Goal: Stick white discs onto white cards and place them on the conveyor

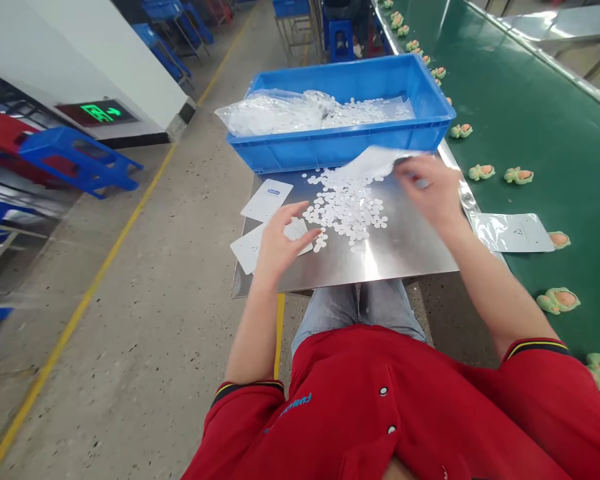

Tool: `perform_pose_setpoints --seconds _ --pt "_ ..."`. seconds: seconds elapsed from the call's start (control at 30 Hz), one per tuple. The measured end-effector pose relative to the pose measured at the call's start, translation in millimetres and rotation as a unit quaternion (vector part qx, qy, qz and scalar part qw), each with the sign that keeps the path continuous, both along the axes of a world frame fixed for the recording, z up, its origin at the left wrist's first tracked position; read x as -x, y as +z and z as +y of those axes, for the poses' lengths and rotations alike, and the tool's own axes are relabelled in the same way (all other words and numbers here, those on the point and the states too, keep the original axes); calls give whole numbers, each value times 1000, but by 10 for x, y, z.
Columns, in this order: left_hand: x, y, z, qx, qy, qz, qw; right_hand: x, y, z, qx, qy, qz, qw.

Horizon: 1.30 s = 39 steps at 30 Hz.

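Note:
My right hand (427,190), blurred by motion, pinches the corner of a white sheet (373,162) above the right part of the metal table (405,247). Below and left of that sheet lies a loose pile of small white discs (347,207). At the pile's left edge is my left hand (285,240), thumb and fingers apart, holding nothing. It hovers over a white card (249,248) at the table's left side. Another white card (267,200) with a small blue mark lies just behind it.
A blue crate (340,147) with a clear plastic bag (275,113) and more discs stands at the table's back. On the right, a green conveyor (545,147) carries small green figures (559,301); a bagged card (515,233) lies across its edge.

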<state>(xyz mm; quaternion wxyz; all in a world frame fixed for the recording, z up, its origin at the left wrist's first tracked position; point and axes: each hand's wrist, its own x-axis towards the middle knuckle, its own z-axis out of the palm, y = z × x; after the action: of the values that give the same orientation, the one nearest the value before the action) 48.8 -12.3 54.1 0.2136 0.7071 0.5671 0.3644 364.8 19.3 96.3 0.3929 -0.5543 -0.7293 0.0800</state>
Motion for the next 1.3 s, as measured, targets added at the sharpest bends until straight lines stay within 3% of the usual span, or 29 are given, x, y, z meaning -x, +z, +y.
perform_pose_setpoints --seconds 0.1,0.2,0.3,0.4,0.5,0.63,0.73,0.87,1.0,1.17,1.3 --pt "325 -152 117 78 92 122 985 -867 -25 166 -82 -157 0 984" --pt "541 -315 155 164 117 180 963 -1665 -224 230 -20 -235 -42 971" --pt "588 -398 149 178 111 190 959 -2009 -408 208 73 -318 -82 942" --pt "571 -421 159 170 113 184 962 -1755 -445 166 78 -336 -98 934" --pt "581 -440 178 155 113 177 965 -1061 -468 199 105 -240 -138 955" --pt "626 -462 177 145 107 171 969 -135 -668 365 188 -94 -150 966" --pt "657 -459 152 135 114 171 969 209 -820 482 225 -85 -149 959" --pt "691 -400 83 90 158 179 967 246 -865 538 223 -119 -107 961" --pt "597 -274 -34 23 186 178 966 105 -770 487 224 -124 2 967" --pt "202 -175 -94 -35 112 162 980 -18 -610 389 206 -103 75 970" --pt "-77 -161 -58 -57 39 153 986 -22 -524 272 241 -31 180 953"
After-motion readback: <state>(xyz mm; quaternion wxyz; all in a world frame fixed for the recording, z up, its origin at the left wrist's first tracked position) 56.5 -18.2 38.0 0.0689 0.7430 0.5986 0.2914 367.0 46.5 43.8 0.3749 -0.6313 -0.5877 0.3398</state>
